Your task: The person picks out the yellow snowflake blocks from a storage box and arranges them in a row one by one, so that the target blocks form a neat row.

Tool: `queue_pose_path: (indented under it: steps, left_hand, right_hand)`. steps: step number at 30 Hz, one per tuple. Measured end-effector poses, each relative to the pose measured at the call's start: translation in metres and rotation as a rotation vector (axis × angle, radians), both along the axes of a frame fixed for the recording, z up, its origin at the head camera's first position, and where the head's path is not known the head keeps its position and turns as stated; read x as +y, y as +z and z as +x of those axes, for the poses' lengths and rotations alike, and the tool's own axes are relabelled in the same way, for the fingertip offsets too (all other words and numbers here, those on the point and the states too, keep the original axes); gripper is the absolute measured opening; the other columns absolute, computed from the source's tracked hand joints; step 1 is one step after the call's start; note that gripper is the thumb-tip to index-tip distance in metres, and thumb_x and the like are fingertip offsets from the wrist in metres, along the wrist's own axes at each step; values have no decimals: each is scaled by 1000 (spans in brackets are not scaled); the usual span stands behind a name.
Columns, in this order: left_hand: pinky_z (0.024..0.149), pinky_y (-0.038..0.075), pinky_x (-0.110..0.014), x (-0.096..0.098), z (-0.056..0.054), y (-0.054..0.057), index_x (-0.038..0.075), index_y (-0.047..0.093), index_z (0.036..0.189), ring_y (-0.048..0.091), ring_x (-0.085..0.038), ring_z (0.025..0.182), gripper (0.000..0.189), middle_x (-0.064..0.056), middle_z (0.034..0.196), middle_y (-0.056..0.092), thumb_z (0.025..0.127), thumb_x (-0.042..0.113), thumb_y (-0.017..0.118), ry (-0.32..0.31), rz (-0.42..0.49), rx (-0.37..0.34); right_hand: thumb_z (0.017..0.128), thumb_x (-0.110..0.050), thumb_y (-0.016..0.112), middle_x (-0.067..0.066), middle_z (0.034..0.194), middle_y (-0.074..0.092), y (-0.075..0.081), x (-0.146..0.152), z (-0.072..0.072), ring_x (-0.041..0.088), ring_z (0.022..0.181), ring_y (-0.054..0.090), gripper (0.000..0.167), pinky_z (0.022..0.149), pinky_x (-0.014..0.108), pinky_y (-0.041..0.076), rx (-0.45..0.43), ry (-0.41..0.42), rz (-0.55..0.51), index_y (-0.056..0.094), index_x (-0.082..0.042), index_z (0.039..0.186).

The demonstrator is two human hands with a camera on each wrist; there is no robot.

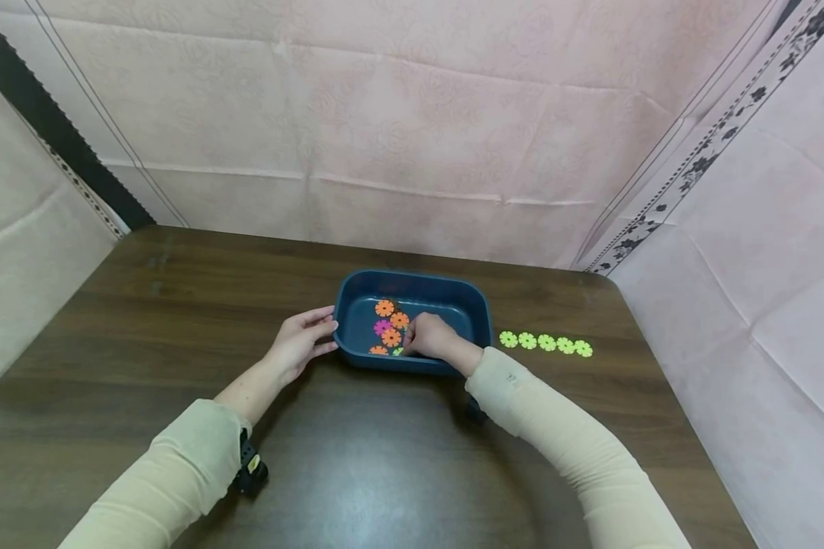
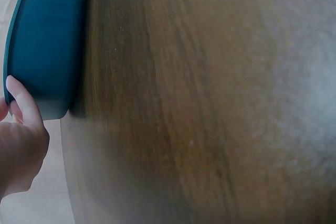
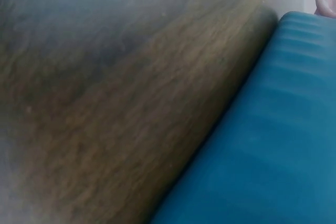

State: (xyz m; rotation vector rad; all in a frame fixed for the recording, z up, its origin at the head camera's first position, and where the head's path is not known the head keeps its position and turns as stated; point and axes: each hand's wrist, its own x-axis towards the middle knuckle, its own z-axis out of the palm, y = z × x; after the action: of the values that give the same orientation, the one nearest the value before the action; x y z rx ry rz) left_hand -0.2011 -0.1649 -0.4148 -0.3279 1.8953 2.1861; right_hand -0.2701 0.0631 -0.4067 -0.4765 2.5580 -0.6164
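A dark blue plastic basin (image 1: 419,364) sits on the table with several small flower cutouts inside. Orange ones (image 1: 391,337) gather with a pink flower (image 1: 382,327), and a yellow-green flower (image 1: 397,351) lies near the front wall. My left hand (image 1: 300,343) touches the basin's left end, its fingers stretched out to the outer wall and rim. My right hand (image 1: 431,336) reaches over the front rim into the basin, fingers bent down beside the flowers. Its fingertips are partly hidden, so I cannot tell whether they pinch a flower.
To the right of the basin, several yellow-green flowers (image 1: 546,343) lie in a row on the brown wooden table (image 1: 199,320). Pale patterned cloth (image 1: 412,122) hangs behind the table and along both sides. A dark wrist camera (image 1: 250,471) is strapped by the left sleeve.
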Motion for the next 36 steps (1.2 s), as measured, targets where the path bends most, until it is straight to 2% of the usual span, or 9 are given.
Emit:
queue_pose_path:
  steps: [9,15,18,22,25,32,36]
  left_hand:
    - [73,55,-17,1,0,0,2,37,142,57,-5,88,48,0,104,45,97,12,49,-3,-7,-7]
    - [73,55,-17,0,1,2,1,36,142,57,-5,88,50,-1,104,45,96,13,51,-7,3,1]
    - [72,55,-16,0,1,2,1,36,142,56,-4,86,50,0,103,45,96,13,51,-8,8,1]
    - [72,55,-16,0,1,3,1,36,142,56,-4,86,49,0,103,45,96,11,50,-2,8,-1]
    - [72,55,-16,1,1,3,1,36,142,56,-5,86,49,-1,103,45,97,11,50,0,8,-2]
    - [72,55,-16,0,1,1,0,37,141,57,-6,89,49,1,102,45,96,11,51,2,13,6]
    - [72,55,-17,1,1,0,1,38,141,56,-6,89,48,0,101,46,96,11,51,7,6,-1]
  right_hand:
    - [85,-18,69,0,83,70,2,-1,1,15,79,57,11,86,38,50,-35,-45,30,74,-13,77]
    - [86,-16,67,1,88,70,3,-1,1,15,80,57,12,86,35,51,-49,-54,35,74,-12,78]
    - [86,-15,67,3,93,70,3,0,0,17,85,58,10,86,34,51,-64,-62,16,74,-11,80]
    - [84,-14,70,5,104,69,2,3,0,19,97,59,6,93,36,50,-96,-93,-44,74,-10,84]
    - [84,-14,70,5,105,69,0,6,-3,17,95,61,7,91,35,51,-138,-114,-90,74,-9,87]
    - [85,-13,68,6,95,70,-3,13,-9,13,76,63,12,73,28,57,-253,-168,-183,74,-6,92]
    - [86,-12,67,9,90,69,1,17,-11,12,68,63,15,69,27,58,-355,-251,-276,73,-3,96]
